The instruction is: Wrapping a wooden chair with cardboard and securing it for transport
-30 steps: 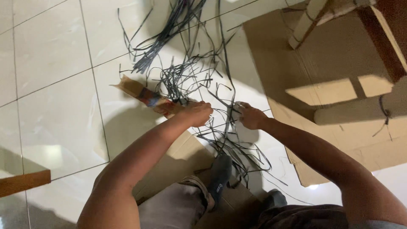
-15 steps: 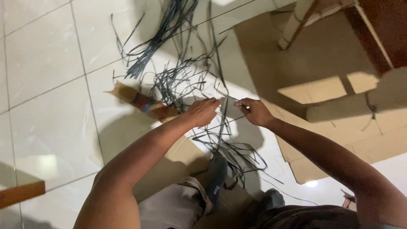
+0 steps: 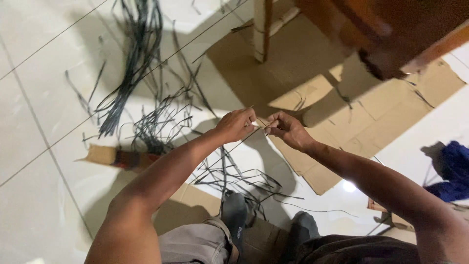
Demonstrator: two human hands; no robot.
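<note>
Left hand closed in a pinch on a thin dark strip; right hand closed likewise on the strip's upper end, fingertips of both nearly touching. The strip runs from between the hands toward 7 o'clock, slanting down across the left forearm. How the strip is being worked at the pinch point is too small to tell. Loose tangle of strips lies on the tiled floor at 9 o'clock of the hands, well apart; a straighter bundle sits beyond it at 10 o'clock. More loose strips lie at 6 o'clock, near the dark shoes. Judgement: work looks early to mid-way, since only one strip is in hand and most remain scattered and unsorted. Flattened cardboard spreads from 12 to 3 o'clock under wooden furniture. A small torn cardboard piece lies at 8 o'clock. Blue cloth at 4 o'clock, far edge.
</note>
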